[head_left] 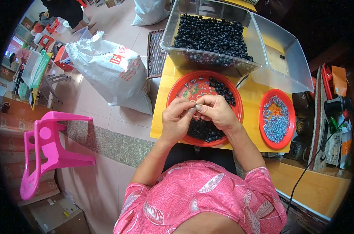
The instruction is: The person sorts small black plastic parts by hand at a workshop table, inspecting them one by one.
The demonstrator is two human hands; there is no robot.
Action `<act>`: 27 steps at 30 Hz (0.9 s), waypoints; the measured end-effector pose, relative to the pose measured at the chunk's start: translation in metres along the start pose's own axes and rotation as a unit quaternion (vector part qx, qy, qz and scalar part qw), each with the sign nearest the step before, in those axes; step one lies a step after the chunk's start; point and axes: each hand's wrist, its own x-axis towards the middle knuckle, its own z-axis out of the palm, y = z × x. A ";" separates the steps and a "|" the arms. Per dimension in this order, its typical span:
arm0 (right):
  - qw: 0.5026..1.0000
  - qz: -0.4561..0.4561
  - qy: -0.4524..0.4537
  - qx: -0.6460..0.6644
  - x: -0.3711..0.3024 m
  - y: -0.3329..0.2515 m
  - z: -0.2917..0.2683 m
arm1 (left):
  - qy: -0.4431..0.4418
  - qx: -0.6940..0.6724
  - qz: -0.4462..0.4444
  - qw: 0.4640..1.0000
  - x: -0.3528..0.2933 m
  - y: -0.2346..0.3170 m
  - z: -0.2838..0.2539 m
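My left hand (176, 119) and my right hand (219, 113) meet above a round red tray (171, 93), fingertips pinched together. Something small sits between the fingers, but its kind is hidden. Small black ring-like parts (203, 132) lie in the tray just below my hands. More black parts (224, 90) are gathered at its upper right, and a few small silvery pieces (192, 80) lie near the far rim. To the right, a red oval plate (293, 121) holds many small bluish, shiny pieces (276, 126).
Beyond the tray, a clear plastic bin (175, 54) full of black parts stands on the yellow table (159, 113). Beside it is another clear container (288, 80). A white sack (110, 74) and a pink plastic chair (54, 150) stand at left. A black cable (302, 175) hangs at right.
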 end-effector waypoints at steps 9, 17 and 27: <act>0.887 -0.216 0.149 -0.380 -0.001 0.003 0.007 | 0.001 0.095 -0.093 0.991 0.006 -0.017 0.007; 0.917 -0.169 0.221 -0.286 -0.012 0.009 -0.011 | 0.018 0.121 -0.122 0.985 0.023 -0.041 0.001; 0.933 -0.115 0.263 -0.218 -0.051 0.011 -0.029 | -0.211 0.228 0.106 0.944 0.009 -0.022 0.012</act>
